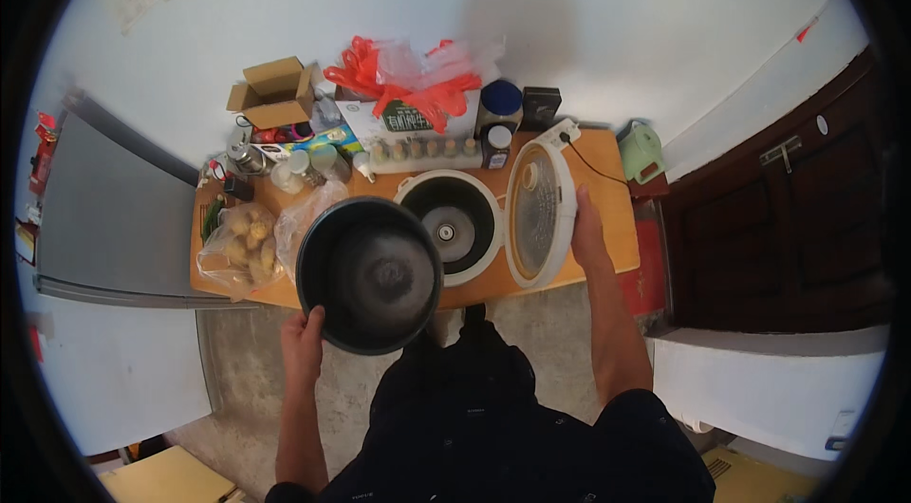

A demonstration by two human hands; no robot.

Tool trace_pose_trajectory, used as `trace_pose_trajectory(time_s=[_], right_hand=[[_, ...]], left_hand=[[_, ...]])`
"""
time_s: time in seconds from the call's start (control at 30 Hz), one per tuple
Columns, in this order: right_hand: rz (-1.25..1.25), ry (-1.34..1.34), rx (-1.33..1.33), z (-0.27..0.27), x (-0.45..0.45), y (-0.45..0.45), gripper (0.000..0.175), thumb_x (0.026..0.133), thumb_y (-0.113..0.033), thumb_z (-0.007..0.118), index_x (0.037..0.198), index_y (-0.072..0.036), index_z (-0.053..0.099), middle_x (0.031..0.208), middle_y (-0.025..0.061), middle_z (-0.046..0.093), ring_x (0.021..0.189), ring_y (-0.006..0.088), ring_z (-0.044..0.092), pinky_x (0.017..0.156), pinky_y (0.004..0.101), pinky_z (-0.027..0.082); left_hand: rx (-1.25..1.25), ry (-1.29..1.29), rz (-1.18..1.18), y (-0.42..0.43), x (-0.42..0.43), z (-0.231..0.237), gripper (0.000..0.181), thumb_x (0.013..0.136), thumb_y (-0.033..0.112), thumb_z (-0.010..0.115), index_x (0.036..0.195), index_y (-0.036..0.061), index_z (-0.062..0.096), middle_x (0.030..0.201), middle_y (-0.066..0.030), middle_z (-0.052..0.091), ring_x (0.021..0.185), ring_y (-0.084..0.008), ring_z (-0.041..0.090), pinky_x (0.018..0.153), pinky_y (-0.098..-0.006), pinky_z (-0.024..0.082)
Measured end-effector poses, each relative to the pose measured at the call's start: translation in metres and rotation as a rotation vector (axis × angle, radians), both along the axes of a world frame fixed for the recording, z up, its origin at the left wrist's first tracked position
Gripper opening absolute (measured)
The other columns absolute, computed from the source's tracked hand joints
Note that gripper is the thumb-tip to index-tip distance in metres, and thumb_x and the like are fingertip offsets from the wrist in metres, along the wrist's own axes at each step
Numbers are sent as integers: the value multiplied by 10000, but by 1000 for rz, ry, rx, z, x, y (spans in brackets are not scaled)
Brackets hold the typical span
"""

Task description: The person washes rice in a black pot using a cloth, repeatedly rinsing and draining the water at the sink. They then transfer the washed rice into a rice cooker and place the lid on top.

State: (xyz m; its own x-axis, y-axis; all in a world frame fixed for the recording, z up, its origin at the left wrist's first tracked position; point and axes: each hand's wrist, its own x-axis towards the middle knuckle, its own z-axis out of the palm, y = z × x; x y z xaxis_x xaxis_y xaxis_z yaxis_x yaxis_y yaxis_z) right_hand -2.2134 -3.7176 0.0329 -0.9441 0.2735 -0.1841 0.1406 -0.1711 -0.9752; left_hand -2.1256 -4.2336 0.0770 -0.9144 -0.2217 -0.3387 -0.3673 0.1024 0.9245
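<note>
My left hand [304,343] grips the rim of a dark inner pot [374,275] of a rice cooker, thumb over the edge. The pot is tilted so its inside shows, with no food seen in it, and it overlaps the left side of the white rice cooker [491,257]. Inside the cooker body a round heating plate [447,232] is visible. The cooker's lid [539,215] is raised on the right, with droplets on its inner face. My right hand [588,229] is at the lid's outer side; its fingers are partly hidden behind the lid, so its grip is unclear.
On the wooden table [612,247], a bag of potatoes [249,250], jars [329,165], an egg tray [427,156] and a carton topped with red plastic bags [398,86] stand around the cooker. A power strip [559,136] with a black cord lies behind the lid; a green kettle [642,153] is at right.
</note>
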Motion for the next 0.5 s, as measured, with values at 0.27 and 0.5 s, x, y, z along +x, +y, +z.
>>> trace_pose_trajectory(time_s=[0.27, 0.5], right_hand=[[-42, 23, -12, -7, 10, 8, 561, 1168, -520, 394, 1056, -55, 687, 982, 4, 640, 962, 113, 551, 969, 322, 450], [-13, 37, -92, -17, 13, 14, 574, 1176, -512, 367, 1095, -42, 688, 994, -2, 638, 958, 117, 542, 952, 321, 448]], left_hand=[[-7, 7, -169, 55, -63, -42, 314, 1083, 242, 655, 922, -14, 736, 755, 28, 638, 661, -63, 552, 600, -254, 441], [-26, -17, -239, 94, -104, -71, 349, 1072, 269, 671, 884, -20, 728, 756, 2, 666, 666, -76, 603, 612, -263, 502]])
